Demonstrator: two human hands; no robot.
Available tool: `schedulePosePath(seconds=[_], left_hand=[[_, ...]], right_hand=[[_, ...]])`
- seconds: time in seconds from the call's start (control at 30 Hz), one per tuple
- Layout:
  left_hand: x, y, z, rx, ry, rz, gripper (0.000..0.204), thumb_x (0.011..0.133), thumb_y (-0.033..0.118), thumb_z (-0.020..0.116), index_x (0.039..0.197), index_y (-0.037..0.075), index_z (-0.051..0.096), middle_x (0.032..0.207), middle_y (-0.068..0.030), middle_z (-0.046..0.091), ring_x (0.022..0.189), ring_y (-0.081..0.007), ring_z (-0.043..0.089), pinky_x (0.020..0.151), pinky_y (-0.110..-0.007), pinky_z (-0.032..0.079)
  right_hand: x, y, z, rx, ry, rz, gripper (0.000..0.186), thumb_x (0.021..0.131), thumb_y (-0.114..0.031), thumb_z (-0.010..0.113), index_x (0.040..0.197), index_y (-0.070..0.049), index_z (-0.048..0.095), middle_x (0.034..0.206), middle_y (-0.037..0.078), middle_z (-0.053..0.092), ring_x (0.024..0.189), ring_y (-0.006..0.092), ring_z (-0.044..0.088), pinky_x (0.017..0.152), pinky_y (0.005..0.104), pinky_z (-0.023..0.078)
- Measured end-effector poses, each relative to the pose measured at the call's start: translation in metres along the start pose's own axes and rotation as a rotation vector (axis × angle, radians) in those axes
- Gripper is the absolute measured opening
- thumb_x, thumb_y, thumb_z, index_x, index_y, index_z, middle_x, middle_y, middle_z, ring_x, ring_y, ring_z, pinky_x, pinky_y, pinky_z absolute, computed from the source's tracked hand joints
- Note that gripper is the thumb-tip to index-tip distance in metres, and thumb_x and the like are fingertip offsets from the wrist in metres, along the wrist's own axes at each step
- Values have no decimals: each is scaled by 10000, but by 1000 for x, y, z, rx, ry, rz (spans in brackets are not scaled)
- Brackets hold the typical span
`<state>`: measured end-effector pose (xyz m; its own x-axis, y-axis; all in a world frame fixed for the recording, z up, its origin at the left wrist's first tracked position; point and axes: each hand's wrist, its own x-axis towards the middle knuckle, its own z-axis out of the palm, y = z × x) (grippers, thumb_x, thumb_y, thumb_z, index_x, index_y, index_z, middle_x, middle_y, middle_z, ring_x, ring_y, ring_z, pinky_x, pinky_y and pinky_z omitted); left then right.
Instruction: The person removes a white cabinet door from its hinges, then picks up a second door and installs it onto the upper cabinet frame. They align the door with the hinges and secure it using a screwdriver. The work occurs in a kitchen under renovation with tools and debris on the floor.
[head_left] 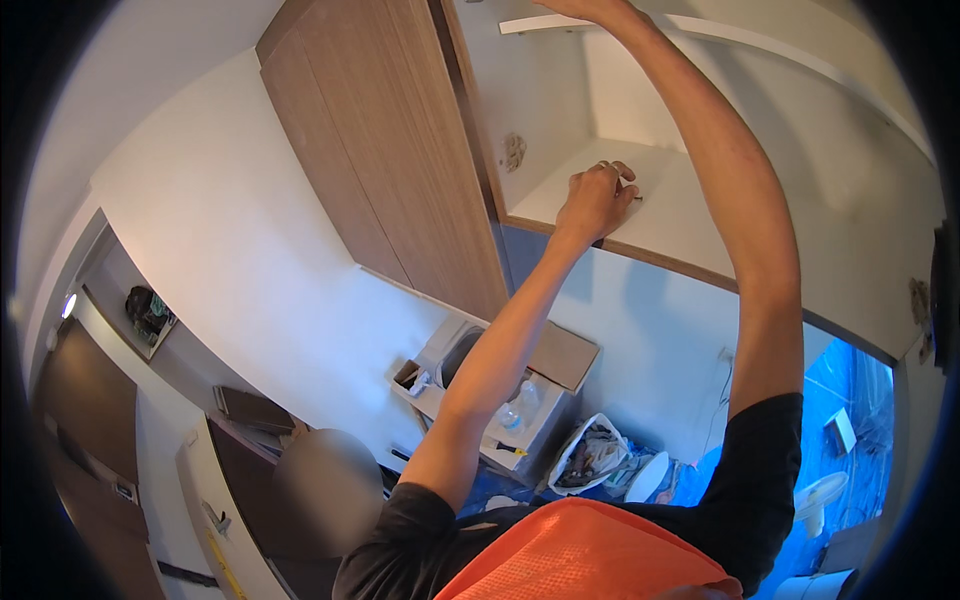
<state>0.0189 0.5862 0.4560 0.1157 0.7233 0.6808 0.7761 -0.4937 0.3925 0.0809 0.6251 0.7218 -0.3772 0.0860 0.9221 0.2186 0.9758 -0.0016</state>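
Note:
An open wall cabinet [690, 235] with a pale interior and a wood-toned front edge is in front of me. My left hand [597, 198] rests over its bottom panel near that edge, fingers curled in. A tiny dark tip shows by the fingertips, too small to name. My right hand [585, 8] is raised to the top of the picture, near one end of a long white strip [740, 38] across the cabinet's upper part. Its fingers are cut off by the picture's edge, so what they touch is hidden.
Closed wood-grain cabinet doors [375, 140] adjoin on the left. Below stand a white counter [480, 425] with bottles, a lined waste bin [590, 455] and a white fan [820, 495]. Blue sheeting [850, 400] covers the floor. Another person's blurred head [328, 490] is at lower left.

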Motion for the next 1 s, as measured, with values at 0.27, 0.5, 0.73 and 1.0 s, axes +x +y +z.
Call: schedulePosePath(seconds=[0.27,0.5,0.73,1.0], left_hand=[[1,1,0,13,68,-47,220,924,160,717,1087,11,721,881,-157,712,798,-273,689,781,-387,542],[0,1,2,41,99,-22,211,907,149,722,1058,0,724,852,-148,713,767,-272,691,779,-387,545],[1,-1,4,109,69,-32,205,928,185,698,1067,36,723,849,-117,708,823,-253,686,988,-418,473],[-2,2,6,110,63,-9,186,961,205,668,1107,96,708,894,-66,685,920,-226,675,1170,-512,318]], right_hand=[[8,20,14,41,1,-56,285,845,-206,712,1036,5,722,958,194,739,887,304,706,822,398,546],[2,21,16,161,-35,42,301,904,-238,693,1062,17,707,908,156,736,790,250,699,730,372,557],[32,32,4,373,-472,337,230,970,-227,655,996,-3,703,788,84,693,614,106,606,498,251,451],[51,38,3,217,-606,179,219,978,-259,657,1031,-57,723,760,30,666,618,119,576,511,266,449]])
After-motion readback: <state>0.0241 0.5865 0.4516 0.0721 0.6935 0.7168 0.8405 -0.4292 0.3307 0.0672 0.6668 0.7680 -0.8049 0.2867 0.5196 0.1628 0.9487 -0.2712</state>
